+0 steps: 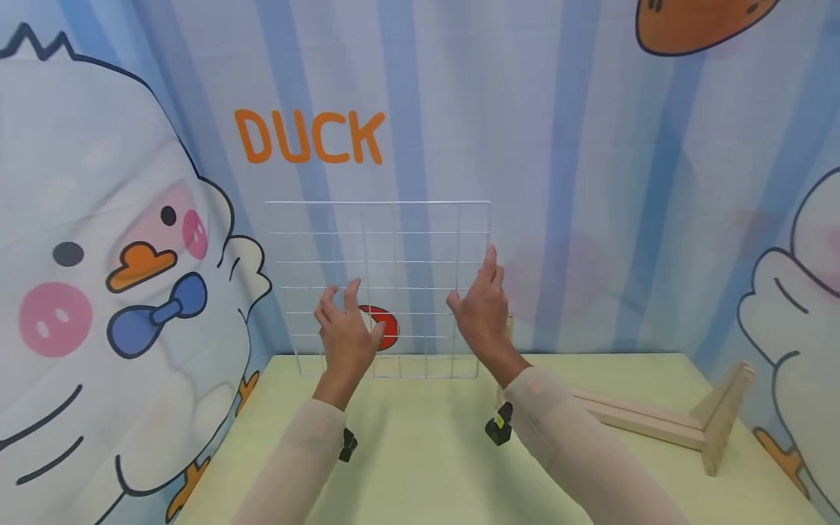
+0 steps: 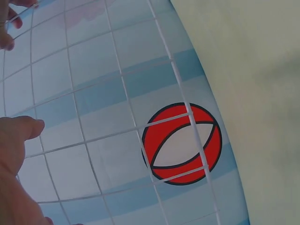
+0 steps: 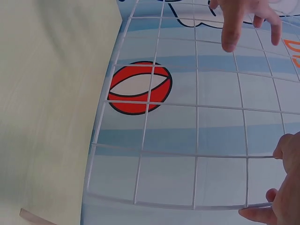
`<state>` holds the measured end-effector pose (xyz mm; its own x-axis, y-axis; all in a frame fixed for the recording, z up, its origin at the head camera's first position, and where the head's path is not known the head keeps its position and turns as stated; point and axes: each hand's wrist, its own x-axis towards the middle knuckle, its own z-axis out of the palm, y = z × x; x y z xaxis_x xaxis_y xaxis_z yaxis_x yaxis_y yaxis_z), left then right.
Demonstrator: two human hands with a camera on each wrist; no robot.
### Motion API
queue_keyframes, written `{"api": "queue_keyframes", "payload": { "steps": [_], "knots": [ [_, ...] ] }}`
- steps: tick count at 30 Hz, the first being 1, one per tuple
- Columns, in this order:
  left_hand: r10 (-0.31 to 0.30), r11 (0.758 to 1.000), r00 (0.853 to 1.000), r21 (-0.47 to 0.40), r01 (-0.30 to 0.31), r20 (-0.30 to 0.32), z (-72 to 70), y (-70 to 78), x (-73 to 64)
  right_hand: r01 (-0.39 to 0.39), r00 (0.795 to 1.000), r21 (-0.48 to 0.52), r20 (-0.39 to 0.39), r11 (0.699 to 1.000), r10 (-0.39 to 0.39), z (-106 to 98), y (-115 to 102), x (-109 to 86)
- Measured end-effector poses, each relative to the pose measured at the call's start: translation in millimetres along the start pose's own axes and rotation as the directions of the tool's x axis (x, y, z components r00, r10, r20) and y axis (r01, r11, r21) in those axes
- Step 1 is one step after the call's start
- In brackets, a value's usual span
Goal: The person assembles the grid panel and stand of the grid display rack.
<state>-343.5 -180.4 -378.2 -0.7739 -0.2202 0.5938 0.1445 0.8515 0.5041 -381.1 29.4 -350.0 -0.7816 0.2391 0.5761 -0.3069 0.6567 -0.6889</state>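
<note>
At the back of the pale yellow table point(image 1: 420, 445), a wire grid point(image 1: 396, 262) stands upright, made from thin white rods which cross in rectangular openings. The right hand point(image 1: 484, 306) holds its right edge; in the right wrist view the border rod passes between the fingers. The left hand point(image 1: 348, 332) is in front of the lower part of the grid, with the fingers spread and a little bent and the thumb held apart; it grasps nothing visible, and I cannot tell if a fingertip touches the wire.

Both arms wear smooth cream sleeves point(image 1: 289, 459), and at each wrist hangs a small, dark, angular device point(image 1: 500, 424). To the right, on the table, there is a stand point(image 1: 643, 421) of light wood: a long straight bar joined to an angled end piece. Behind, a soft cloth curtain point(image 1: 525, 146) with blue stripes shows faint folds. It carries a round white bird figure point(image 1: 98, 182), orange rounded letters point(image 1: 333, 138) and a red and white ball point(image 2: 183, 145), seen through the grid's openings.
</note>
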Motion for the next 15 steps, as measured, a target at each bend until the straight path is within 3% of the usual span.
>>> {"api": "queue_keyframes", "payload": {
  "steps": [8,15],
  "knots": [
    [-0.002,1.0,0.998,-0.022,0.0,-0.063,12.2,1.0,2.8,0.003,1.0,0.002,0.004,1.0,-0.003,-0.9,-2.4,-3.0],
    [-0.067,0.997,0.992,-0.041,0.063,-0.104,17.4,7.3,4.3,0.016,1.0,0.002,-0.01,1.0,-0.016,0.6,-4.1,-5.0]
  ]
}}
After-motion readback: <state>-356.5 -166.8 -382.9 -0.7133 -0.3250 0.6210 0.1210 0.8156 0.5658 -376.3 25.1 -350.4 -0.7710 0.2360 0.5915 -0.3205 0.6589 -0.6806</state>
